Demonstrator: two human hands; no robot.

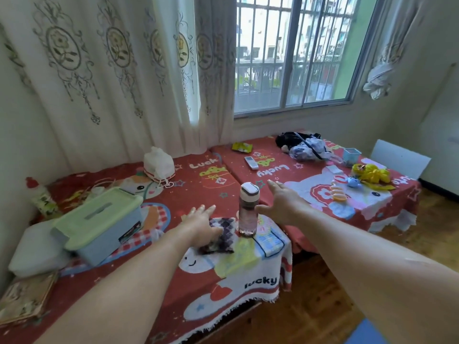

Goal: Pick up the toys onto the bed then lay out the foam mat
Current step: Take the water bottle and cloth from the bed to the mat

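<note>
1. Toys are lying on the bed (223,170) at two o'clock: a yellow toy (372,175), a blue toy (354,182) and an orange toy (338,193), close together.
2. All look like small, light plastic; a pinch around the body should be enough, though the yellow one's loose strips may be flopping.
3. Left hand (202,225) is resting flat, fingers spread, on a dark cloth (223,234), gripping nothing.
4. Right hand (282,202) is hovering open just beside a bottle (248,212), apparently not touching it.
5. Blue corner (365,331) at five o'clock may be the foam mat; I cannot tell.
</note>
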